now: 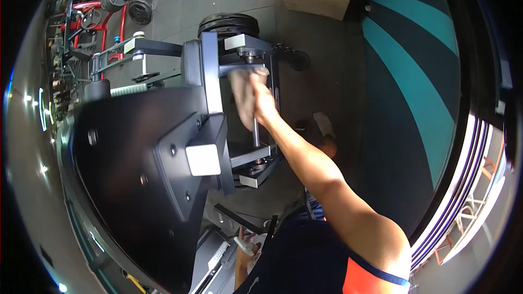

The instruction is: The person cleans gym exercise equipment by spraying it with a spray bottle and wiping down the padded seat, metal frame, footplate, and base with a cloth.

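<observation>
Cloth (243, 93) under right hand (261, 98), against machine frame (211, 70).

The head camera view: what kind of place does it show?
Most likely a gym. The right hand presses a cloth to a dark exercise machine carrying weight plates, and more red-framed machines stand on the dark floor behind.

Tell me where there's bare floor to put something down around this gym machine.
Bare grey floor lies between the machine frame and the teal-striped wall. Crowded: right hand presses a cloth inside the frame; red equipment fills the far corner.
</observation>
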Motion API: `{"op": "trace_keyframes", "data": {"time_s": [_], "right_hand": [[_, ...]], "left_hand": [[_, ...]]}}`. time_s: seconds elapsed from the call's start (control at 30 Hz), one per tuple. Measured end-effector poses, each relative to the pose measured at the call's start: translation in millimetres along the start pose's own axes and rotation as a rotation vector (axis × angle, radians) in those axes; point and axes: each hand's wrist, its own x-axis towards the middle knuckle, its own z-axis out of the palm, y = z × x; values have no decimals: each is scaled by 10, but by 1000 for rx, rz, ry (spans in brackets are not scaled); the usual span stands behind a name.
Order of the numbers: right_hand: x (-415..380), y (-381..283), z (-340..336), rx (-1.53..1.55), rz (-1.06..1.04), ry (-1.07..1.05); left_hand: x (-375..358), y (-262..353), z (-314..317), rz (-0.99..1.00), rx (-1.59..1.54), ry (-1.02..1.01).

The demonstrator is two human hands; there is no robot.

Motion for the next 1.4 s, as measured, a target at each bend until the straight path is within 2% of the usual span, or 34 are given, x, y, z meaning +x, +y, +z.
{"op": "trace_keyframes", "data": {"time_s": [0.07, 0.1, 0.13, 0.2, 0.3, 0.33, 0.37, 0.4, 0.43, 0.47, 0.5, 0.53, 0.6, 0.63, 0.67, 0.73, 0.77, 0.8, 0.83, 0.87, 0.9, 0.93, 1.0, 1.07, 1.1, 1.13, 1.2, 1.27, 1.3, 1.33, 1.4], "right_hand": [[384, 136, 397, -1007, -675, -63], [256, -106, 517, -1135, -722, -160], [192, -70, 540, -1150, -787, -133], [-40, 17, 451, -836, -754, -282], [-146, 22, 430, -862, -695, -473], [-45, -79, 626, -843, -680, -401], [272, -28, 803, -932, -863, -366], [622, -17, 1014, -935, -898, -336], [825, -175, 1204, -1109, -1022, -223], [1029, -176, 1324, -1139, -960, -155], [1178, -122, 1375, -1074, -1035, -32], [1143, -156, 1383, -998, -943, 8], [1157, -31, 1166, -856, -798, -89], [1048, -60, 965, -1025, -635, -229], [1061, 105, 704, -1111, -800, -265], [824, -65, 216, -1301, -996, -336], [720, -86, -54, -1286, -939, -356], [758, 28, -421, -1163, -1088, -335], [546, -259, -449, -866, -684, -254], [545, -96, -870, -1089, -605, -151], [455, -200, -1034, -1005, -626, -106], [408, -301, -1095, -983, -623, -63], [207, -659, -707, -535, -567, -158], [522, -409, -721, -1115, -462, -214], [723, -385, -548, -1071, -533, -287], [924, -189, -397, -1182, -477, -231], [1028, -28, -235, -1146, -419, -145], [892, 189, -360, -1028, -682, -23], [817, 228, -497, -1065, -742, -58], [666, 104, -522, -982, -685, -59], [531, -181, -588, -1066, -781, -246]], "left_hand": [[63, 396, 134, -44, -73, 32], [75, 564, 180, -66, -109, 50], [88, 717, 207, -76, -124, 57], [93, 896, 256, -94, -138, 58], [140, 1059, 348, -108, -154, 53], [147, 1102, 371, -116, -156, 51], [157, 1157, 387, -122, -157, 51], [152, 1189, 410, -129, -166, 54], [163, 1216, 419, -134, -164, 48], [174, 1235, 426, -136, -163, 49], [186, 1258, 429, -137, -162, 47], [188, 1283, 424, -145, -161, 44], [190, 1287, 420, -140, -165, 54], [215, 1292, 399, -135, -160, 53], [208, 1289, 396, -127, -162, 58], [226, 1303, 371, -112, -153, 62], [251, 1318, 355, -101, -151, 65], [277, 1335, 340, -93, -142, 67], [316, 1356, 326, -83, -135, 75], [346, 1404, 335, -80, -121, 83], [377, 1452, 344, -78, -107, 92], [389, 1479, 340, -82, -89, 98], [397, 1391, 302, -50, 10, 32], [438, 1440, 314, -73, 10, 4], [482, 1537, 337, -67, -30, 7], [525, 1634, 361, -61, -70, 9], [581, 1666, 397, -63, -111, 35], [618, 1655, 414, -61, -111, 12], [589, 1548, 443, -68, -152, 16], [616, 1548, 466, -98, -144, -6], [640, 1628, 455, -157, -118, -44]]}}
